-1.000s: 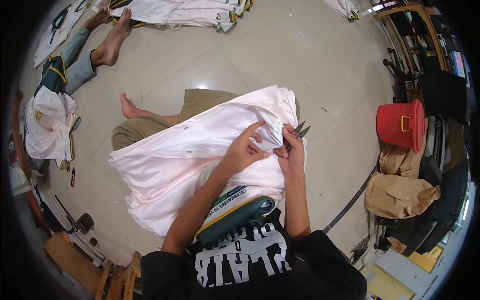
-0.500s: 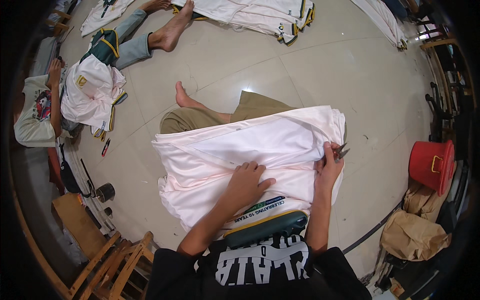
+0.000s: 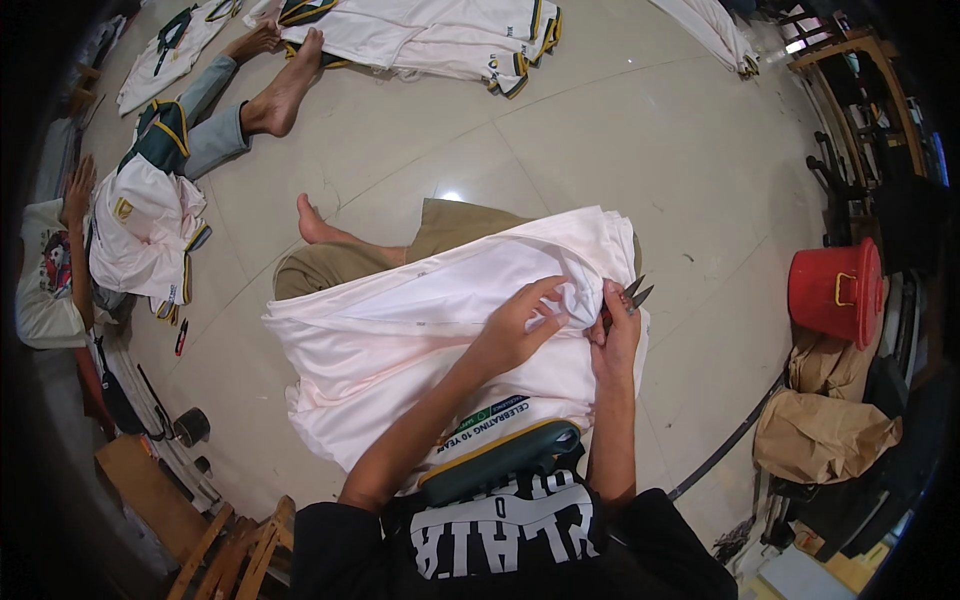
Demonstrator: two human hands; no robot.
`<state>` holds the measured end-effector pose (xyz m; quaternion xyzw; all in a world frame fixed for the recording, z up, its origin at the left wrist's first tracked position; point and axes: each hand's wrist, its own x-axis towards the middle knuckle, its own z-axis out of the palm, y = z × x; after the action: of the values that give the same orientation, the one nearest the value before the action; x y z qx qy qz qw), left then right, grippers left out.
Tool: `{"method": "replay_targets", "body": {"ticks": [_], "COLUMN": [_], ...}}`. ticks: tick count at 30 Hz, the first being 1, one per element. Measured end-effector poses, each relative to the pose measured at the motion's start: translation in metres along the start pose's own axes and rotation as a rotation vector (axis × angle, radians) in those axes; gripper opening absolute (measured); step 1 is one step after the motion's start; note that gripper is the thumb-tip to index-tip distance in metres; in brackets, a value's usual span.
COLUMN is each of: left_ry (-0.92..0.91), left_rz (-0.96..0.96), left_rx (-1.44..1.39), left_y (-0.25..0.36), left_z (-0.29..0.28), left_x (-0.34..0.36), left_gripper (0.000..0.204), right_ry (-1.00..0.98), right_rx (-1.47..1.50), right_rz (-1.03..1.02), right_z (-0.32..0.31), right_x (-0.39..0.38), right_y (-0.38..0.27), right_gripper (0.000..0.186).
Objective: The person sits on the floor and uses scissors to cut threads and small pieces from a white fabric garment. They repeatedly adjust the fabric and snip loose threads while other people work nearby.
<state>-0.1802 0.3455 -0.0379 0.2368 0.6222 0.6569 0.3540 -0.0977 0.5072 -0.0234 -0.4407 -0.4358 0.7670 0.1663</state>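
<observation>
Across my lap lies a white shirt (image 3: 350,345) with a dark green, yellow-edged collar (image 3: 505,460) towards me. Its hem side is turned back, showing the inside and a seam line. My right hand (image 3: 619,330) is closed round small thread snips (image 3: 638,294) with red on the handles, blades pointing out beyond the cloth's right edge. The same hand rests against the bunched fabric there. Just left of it, my left hand (image 3: 524,325) reaches over the folded cloth, thumb and fingers apart around the bunched part, with nothing plainly gripped.
At the far left another person sits with a white shirt (image 3: 145,225) on their lap, near a red-and-black cutter (image 3: 181,337) on the tiled floor. More white shirts (image 3: 430,45) lie ahead. To the right stand a red lidded bucket (image 3: 830,295) and brown paper bags (image 3: 820,435); a wooden chair (image 3: 235,550) is lower left.
My left hand has gone from lying flat on the cloth to the bunched fabric beside my right hand. The view has shifted, so the surroundings appear further left. The snips stay in my right hand.
</observation>
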Motion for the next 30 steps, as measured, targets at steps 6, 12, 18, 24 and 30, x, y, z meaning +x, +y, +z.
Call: {"method": "replay_targets", "body": {"ticks": [6,12,18,24,30], "left_ry": [-0.106,0.384,0.151,-0.495,-0.597], "left_rz": [-0.042,0.146,0.452,-0.104,-0.05], "left_rx": [-0.174,0.282,0.729,-0.185,-0.143], "left_y": [-0.016,-0.004,0.016,0.029,0.047], "left_z": [0.003,-0.002,-0.029,-0.057,-0.058], "left_x": [0.015,0.025,0.062,0.098,0.121], "left_gripper": [0.064,0.066,0.027,0.015,0.036], "right_ry": [0.042,-0.006,0.005,0.022,-0.015], "right_rx": [-0.026,0.004,-0.005,-0.466,-0.818], "right_rz": [-0.009,-0.052,-0.05,-0.224,-0.443], "right_z": [0.005,0.001,0.0,-0.005,0.011], "right_x": [0.0,-0.001,-0.007,-0.008,0.002], "right_y": [0.0,0.004,-0.004,-0.037,-0.068], "right_gripper": [0.016,0.011,0.01,0.015,0.025]}}
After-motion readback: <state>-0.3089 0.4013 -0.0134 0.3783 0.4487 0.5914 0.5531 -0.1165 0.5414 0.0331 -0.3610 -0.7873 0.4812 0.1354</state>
